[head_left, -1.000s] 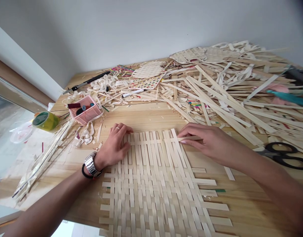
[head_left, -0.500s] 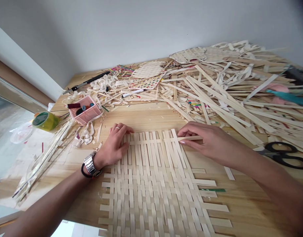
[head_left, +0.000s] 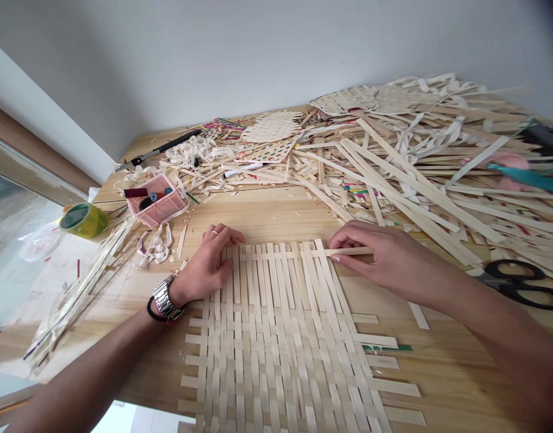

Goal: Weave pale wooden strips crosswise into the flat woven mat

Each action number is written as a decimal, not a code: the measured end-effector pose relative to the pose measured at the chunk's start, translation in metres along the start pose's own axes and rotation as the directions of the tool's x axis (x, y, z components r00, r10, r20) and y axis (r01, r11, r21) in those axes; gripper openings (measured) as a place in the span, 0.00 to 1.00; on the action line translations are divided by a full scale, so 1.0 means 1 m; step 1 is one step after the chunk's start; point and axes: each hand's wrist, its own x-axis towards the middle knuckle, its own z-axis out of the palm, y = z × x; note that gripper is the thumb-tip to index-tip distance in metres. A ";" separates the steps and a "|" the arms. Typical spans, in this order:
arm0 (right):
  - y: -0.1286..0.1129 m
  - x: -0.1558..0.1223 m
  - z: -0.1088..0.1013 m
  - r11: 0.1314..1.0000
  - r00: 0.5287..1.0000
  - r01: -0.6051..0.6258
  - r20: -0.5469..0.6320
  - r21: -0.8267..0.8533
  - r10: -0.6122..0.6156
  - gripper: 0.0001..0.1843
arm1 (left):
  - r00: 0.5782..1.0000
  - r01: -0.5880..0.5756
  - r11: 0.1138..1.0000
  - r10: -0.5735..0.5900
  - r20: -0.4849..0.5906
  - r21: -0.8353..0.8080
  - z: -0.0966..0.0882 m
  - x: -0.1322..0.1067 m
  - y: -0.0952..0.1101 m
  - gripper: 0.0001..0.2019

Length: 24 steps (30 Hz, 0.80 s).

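A mat of pale flat strips (head_left: 276, 355), which look like wood or bamboo, lies half woven in front of me, loose ends sticking out at both sides. My right hand (head_left: 362, 246) pinches a thin crosswise strip (head_left: 319, 253) between thumb and fingers near the mat's far right corner. This strip passes over and under the upright strips close to their far ends. At the far left corner, my left hand (head_left: 213, 258) rests with bent fingers and thumb on the outermost upright strips. What lies beneath its palm is hidden.
A pink basket (head_left: 157, 204) with thread spools and a yellow tape roll (head_left: 83, 220) stand at left. Black-handled scissors (head_left: 515, 279) lie at right. Loose strips (head_left: 407, 180), a marker (head_left: 243, 171) and small woven pieces (head_left: 271, 126) cover the table's back along the wall.
My right hand has shifted slightly right, and the crosswise strip has slid with it, its left end now farther from my left hand. The left hand stays at the mat's corner.
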 end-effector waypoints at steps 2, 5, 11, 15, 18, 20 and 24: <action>0.000 0.000 0.000 1.000 1.000 -0.002 0.002 0.000 0.002 0.20 | 1.000 0.001 1.000 -0.001 0.001 -0.005 0.000 0.000 0.000 0.23; 0.000 0.000 0.002 1.000 1.000 -0.001 -0.001 0.010 0.001 0.20 | 1.000 0.000 1.000 0.000 0.009 -0.012 0.000 0.000 0.001 0.23; -0.002 0.001 0.007 0.997 0.999 0.039 0.003 0.072 -0.040 0.22 | 1.000 -0.008 1.000 0.008 0.007 -0.009 0.001 0.000 0.000 0.24; -0.003 0.001 0.008 0.993 0.999 0.044 0.007 0.107 -0.045 0.24 | 1.000 -0.013 1.000 0.013 0.011 -0.008 0.001 0.000 0.000 0.23; -0.003 0.001 0.008 0.993 0.999 0.043 0.006 0.112 -0.044 0.24 | 1.000 -0.013 1.000 0.013 0.011 0.002 0.001 0.001 0.001 0.23; -0.003 0.001 0.007 0.994 0.999 0.037 0.007 0.104 -0.038 0.24 | 1.000 -0.001 1.000 0.001 0.008 0.013 0.001 0.001 0.001 0.22; 0.001 0.000 0.004 0.998 1.000 -0.006 0.004 0.058 0.006 0.25 | 1.000 0.005 1.000 -0.005 -0.014 0.025 0.002 0.001 0.001 0.21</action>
